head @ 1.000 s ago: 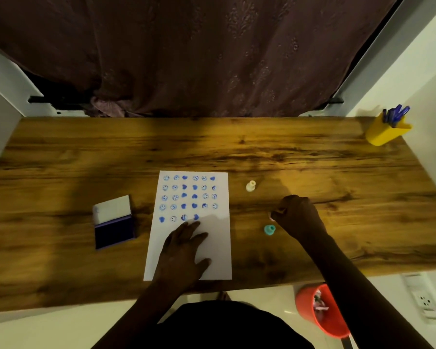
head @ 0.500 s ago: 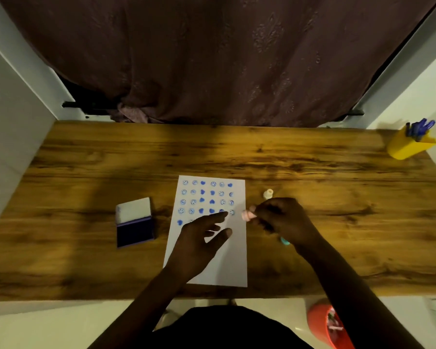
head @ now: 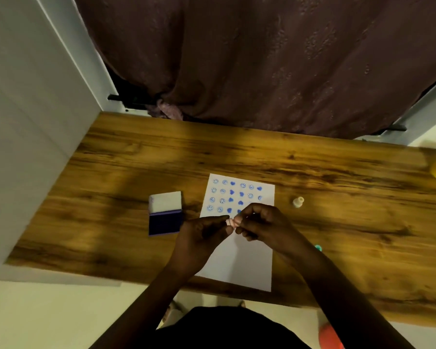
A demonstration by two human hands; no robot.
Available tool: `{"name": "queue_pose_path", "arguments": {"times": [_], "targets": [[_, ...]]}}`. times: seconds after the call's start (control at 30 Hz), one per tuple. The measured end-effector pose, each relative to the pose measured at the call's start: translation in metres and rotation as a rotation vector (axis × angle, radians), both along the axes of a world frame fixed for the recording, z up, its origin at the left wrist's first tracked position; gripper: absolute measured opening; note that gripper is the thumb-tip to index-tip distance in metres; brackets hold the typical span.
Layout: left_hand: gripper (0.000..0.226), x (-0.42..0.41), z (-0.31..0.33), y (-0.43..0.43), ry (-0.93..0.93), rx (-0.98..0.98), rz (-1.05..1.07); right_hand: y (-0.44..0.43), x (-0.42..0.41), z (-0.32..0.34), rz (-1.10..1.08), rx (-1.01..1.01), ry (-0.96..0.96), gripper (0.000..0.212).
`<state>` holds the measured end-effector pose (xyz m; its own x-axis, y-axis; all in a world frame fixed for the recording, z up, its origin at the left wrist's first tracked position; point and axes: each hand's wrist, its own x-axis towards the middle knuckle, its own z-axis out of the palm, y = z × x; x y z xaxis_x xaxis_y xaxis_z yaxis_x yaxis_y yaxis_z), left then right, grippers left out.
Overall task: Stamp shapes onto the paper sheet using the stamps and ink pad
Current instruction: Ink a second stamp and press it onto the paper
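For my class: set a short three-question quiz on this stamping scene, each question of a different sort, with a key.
1. True or false: the ink pad lies open, to the left of the paper sheet.
2. Multiple choice: the small pink stamp is (a) standing on the table, (b) held between both hands above the sheet, (c) pressed into the ink pad.
3. Short answer: which two shapes are already stamped on the sheet?

Key
1. True.
2. b: the left hand and right hand meet at it.
3. Smiley faces and hearts, in blue.
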<state>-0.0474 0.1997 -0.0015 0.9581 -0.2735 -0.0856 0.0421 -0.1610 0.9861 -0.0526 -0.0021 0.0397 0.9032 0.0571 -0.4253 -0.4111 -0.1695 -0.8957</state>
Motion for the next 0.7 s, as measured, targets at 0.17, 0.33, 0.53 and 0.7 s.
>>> {"name": "queue_pose_path", "arguments": {"times": [0.17, 0.33, 0.53, 0.7], "targets": [[0.026, -0.002, -0.002, 0.032, 0.025, 0.028, 0.094, 0.019, 0.015, -0.005, 0.171, -0.168, -0.136, 0.018], [0.026, -0.007, -0.017, 0.077, 0.1, 0.122, 0.212, 0.055, 0.033, -0.011, 0.206, -0.427, -0.202, 0.03], [0.025, -0.023, -0.023, 0.123, 0.066, 0.196, 0.189, 0.114, 0.053, -0.022, 0.382, -0.559, -0.338, 0.025], [0.026, -0.03, -0.029, 0.148, 0.104, 0.137, 0.242, 0.156, 0.067, -0.033, 0.55, -0.837, -0.47, 0.022]]}}
